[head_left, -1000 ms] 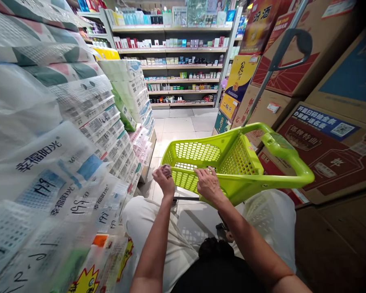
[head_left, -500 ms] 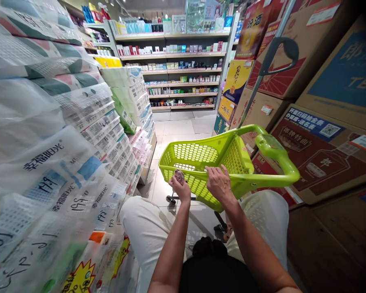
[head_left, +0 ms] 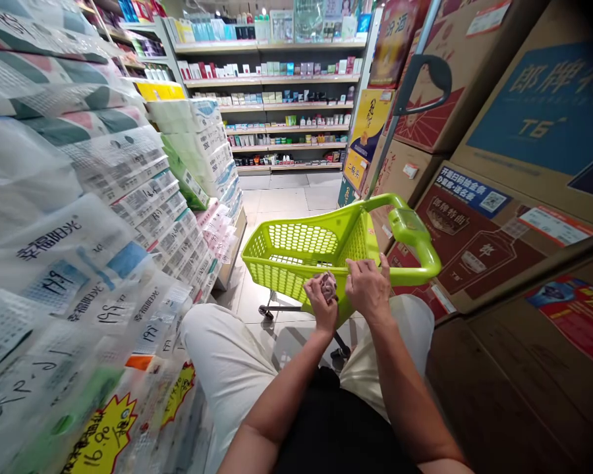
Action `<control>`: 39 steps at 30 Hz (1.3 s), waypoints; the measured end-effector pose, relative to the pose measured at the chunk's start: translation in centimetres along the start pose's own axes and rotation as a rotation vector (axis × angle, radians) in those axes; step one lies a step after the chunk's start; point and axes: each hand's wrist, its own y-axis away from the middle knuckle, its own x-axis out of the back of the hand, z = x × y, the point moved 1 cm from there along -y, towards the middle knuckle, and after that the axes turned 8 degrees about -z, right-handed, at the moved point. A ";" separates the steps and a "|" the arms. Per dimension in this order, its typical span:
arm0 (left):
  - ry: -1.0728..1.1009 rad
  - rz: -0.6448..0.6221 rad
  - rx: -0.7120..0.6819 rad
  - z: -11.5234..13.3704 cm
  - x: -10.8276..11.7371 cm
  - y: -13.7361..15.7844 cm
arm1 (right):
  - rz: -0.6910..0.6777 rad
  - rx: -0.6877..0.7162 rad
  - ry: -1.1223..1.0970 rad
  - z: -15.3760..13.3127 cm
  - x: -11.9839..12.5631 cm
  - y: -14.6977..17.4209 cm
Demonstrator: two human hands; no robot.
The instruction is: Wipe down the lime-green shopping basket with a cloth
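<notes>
A lime-green shopping cart (head_left: 281, 273) with perforated basket walls stands before my knees, its handle to the right. My left hand (head_left: 323, 304) is closed around a crumpled greyish-pink cloth (head_left: 329, 287) and is held against the near side of the basket. Just right of it, my right hand (head_left: 369, 286) grips the cart's near rim, its fingers curled over the top edge and the thumb side raised. From this angle the basket shows nothing lying inside it.
Stacked paper packs (head_left: 143, 217) with handwritten prices line the left. Cardboard liquor cartons (head_left: 479, 237) rise on the right, beside a metal pole with a dark grey handle (head_left: 422, 82). Shelves (head_left: 267, 82) of small boxes and bottles stand ahead across the tiled floor (head_left: 277, 199).
My left hand and the cloth have slid right along the cart's side, closer to my right hand. My right hand has shifted toward the handle end. The cart appears slightly further left in view.
</notes>
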 end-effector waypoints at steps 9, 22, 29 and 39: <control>0.048 -0.250 -0.334 4.1 -2.8 3.1 | 0.138 -0.067 -0.128 4.0 1.2 1.1; -0.233 -0.310 -0.740 -2.0 -0.8 0.7 | 0.192 -0.061 -0.271 4.4 0.6 1.4; -0.383 -0.264 -0.805 -5.8 0.9 0.6 | 0.173 -0.078 -0.199 3.6 0.0 1.3; -0.270 -0.185 -0.598 -7.1 2.2 0.0 | 0.135 -0.057 -0.131 1.2 -0.1 0.9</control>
